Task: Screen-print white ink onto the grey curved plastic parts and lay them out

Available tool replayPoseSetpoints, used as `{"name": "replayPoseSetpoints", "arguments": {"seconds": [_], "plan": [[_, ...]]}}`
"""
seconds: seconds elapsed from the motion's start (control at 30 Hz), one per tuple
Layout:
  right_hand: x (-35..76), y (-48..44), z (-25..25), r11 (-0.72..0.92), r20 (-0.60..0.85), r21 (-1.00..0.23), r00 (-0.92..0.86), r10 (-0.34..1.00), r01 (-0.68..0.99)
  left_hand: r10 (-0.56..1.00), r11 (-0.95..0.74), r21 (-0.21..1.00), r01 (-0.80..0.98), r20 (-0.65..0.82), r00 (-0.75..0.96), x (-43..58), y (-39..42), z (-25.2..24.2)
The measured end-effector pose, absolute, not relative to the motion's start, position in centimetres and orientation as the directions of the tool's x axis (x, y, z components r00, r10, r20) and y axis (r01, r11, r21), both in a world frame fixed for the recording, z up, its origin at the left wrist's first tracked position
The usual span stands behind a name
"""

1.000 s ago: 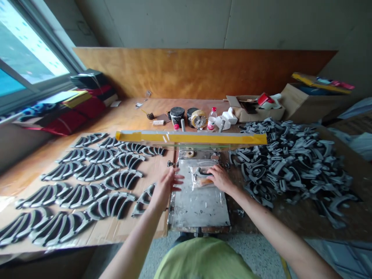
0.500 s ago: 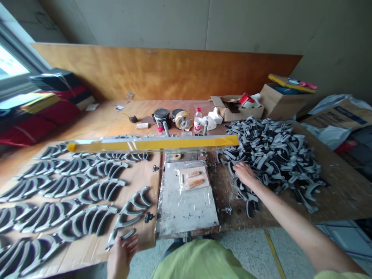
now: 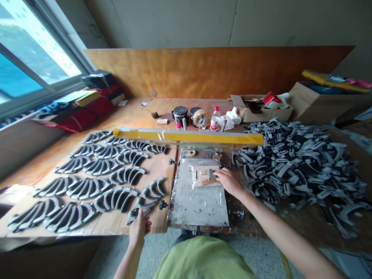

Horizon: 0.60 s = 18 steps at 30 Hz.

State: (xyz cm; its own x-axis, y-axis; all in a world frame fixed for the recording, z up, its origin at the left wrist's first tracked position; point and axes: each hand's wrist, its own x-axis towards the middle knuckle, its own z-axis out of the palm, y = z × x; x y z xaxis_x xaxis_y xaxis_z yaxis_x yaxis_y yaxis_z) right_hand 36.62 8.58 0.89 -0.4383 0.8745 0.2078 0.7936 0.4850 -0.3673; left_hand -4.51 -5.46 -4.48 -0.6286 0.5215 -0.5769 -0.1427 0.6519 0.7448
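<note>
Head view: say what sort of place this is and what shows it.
Probably a workshop: a large heap of curved grey parts lies right of a flat grey metal-looking plate, and rows of similar grey arched parts lie on flat brown cardboard to its left.

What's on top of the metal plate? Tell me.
A pale square lies on the metal plate, overlapped by a gray part at the right hand; the surface beneath the square is hidden.

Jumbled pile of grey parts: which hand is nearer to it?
Right. The right hand, holding a grey part, is just left of the pile; the left hand is farther off, across the metal plate, by the laid-out rows.
</note>
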Motion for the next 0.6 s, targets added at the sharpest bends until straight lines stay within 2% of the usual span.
{"name": "replayPoseSetpoints", "arguments": {"seconds": [0.1, 0.2, 0.3, 0.37, 0.47, 0.53, 0.6], "plan": [[32.0, 8.9, 1.3, 0.557, 0.184, -0.331, -0.527, 0.83, 0.762, 0.694, 0.487, 0.865, -0.123, -0.468, -0.547, -2.3, -2.7, -0.8], [30.4, 9.1, 1.7, 0.558, 0.12, -0.279, -0.548, 0.828, 0.782, 0.842, 0.222, 0.973, -0.057, -0.221, -0.493, 0.3, 1.4, 5.2], [30.1, 9.2, 2.1, 0.54, 0.055, -0.22, -0.543, 0.838, 0.812, 0.897, -0.079, 0.994, -0.071, 0.04, -0.44, 2.5, 5.8, 12.2], [29.7, 9.2, 2.1, 0.532, 0.057, -0.195, -0.532, 0.845, 0.824, 0.906, -0.208, 0.97, -0.122, 0.144, -0.398, 3.6, 8.3, 16.2], [28.7, 9.1, 1.6, 0.579, 0.086, -0.214, -0.575, 0.813, 0.787, 0.916, -0.219, 0.966, -0.137, 0.155, -0.369, 4.5, 10.5, 19.6], [28.2, 9.1, 1.2, 0.61, 0.054, -0.248, -0.618, 0.784, 0.753, 0.922, -0.172, 0.979, -0.105, 0.122, -0.369, 4.3, 10.5, 19.9], [28.7, 9.2, 1.2, 0.561, 0.015, -0.317, -0.588, 0.809, 0.764, 0.927, -0.142, 0.987, -0.071, 0.108, -0.359, 3.7, 9.3, 19.1]]}}
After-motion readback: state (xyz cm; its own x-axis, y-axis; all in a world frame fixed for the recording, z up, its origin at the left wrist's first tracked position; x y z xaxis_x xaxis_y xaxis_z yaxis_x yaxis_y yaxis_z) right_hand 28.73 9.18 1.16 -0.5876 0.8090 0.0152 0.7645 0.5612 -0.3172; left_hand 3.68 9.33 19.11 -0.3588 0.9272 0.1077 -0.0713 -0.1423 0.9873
